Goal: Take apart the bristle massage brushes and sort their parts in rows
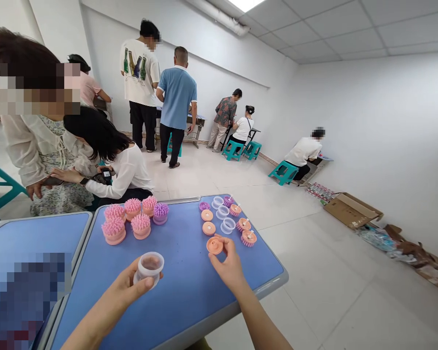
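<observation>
My left hand (129,287) is wrapped round a clear plastic cup (151,265) with a flared rim, held above the blue table. In my right hand (228,265) an orange round cap (214,245) is pinched at its edge, hollow side up. Beyond it lie orange discs (209,228), a purple disc (204,206), several clear rings (228,225) and several bristled heads (248,237) with white stems. Further left stand several pink bristle brushes (114,231) and a purple bristle brush (161,213), bristles up.
The blue table (182,301) has a grey edge and meets another table (32,238) at left. Two people sit close beyond the left side. Others stand or sit by the wall. An open cardboard box (352,209) lies on the floor at right.
</observation>
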Action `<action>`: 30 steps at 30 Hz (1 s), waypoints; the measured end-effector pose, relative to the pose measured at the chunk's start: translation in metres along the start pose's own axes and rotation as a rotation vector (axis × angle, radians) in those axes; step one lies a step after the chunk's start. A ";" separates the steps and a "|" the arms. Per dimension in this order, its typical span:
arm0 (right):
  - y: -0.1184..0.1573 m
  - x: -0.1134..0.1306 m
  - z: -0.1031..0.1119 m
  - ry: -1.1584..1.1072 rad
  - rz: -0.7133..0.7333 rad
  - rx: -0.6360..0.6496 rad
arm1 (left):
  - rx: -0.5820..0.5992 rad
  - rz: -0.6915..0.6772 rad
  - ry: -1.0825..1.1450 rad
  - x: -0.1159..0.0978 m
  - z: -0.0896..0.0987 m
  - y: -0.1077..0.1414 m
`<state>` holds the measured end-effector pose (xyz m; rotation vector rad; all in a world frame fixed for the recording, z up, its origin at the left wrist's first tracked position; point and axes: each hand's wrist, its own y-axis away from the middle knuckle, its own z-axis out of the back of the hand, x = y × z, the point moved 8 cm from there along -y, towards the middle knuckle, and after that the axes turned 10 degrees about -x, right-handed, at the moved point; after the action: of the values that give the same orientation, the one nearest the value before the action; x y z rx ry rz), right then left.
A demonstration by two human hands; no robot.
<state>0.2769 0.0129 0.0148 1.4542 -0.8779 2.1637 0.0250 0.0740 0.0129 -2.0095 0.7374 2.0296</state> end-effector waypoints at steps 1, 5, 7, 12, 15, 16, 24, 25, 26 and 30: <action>-0.003 0.000 0.004 0.098 0.058 -0.023 | 0.017 -0.006 -0.009 -0.001 -0.002 0.001; -0.012 -0.009 0.008 0.338 0.195 -0.042 | 0.076 -0.026 -0.046 -0.004 -0.008 0.001; -0.014 -0.016 0.008 0.402 0.214 -0.045 | 0.096 -0.021 -0.059 -0.003 -0.009 0.001; -0.015 -0.025 0.007 0.434 0.223 -0.041 | 0.120 -0.024 -0.071 0.000 -0.011 0.000; -0.015 -0.025 0.007 0.419 0.243 -0.048 | 0.130 -0.036 -0.076 -0.002 -0.013 0.001; -0.014 -0.024 0.007 0.410 0.258 -0.057 | 0.132 -0.037 -0.079 -0.003 -0.013 0.002; -0.019 0.000 0.011 0.427 0.320 -0.014 | 0.110 -0.029 -0.090 -0.006 -0.012 0.004; -0.020 0.004 0.010 0.432 0.320 0.004 | 0.106 -0.032 -0.088 -0.007 -0.012 0.004; -0.021 0.008 0.011 0.433 0.320 0.014 | 0.101 -0.034 -0.086 -0.007 -0.012 0.004; -0.023 0.014 0.010 0.417 0.307 0.040 | 0.082 -0.030 -0.087 -0.007 -0.011 0.003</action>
<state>0.2921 0.0226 0.0368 0.8705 -0.9499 2.5883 0.0336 0.0672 0.0205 -1.8640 0.7553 2.0217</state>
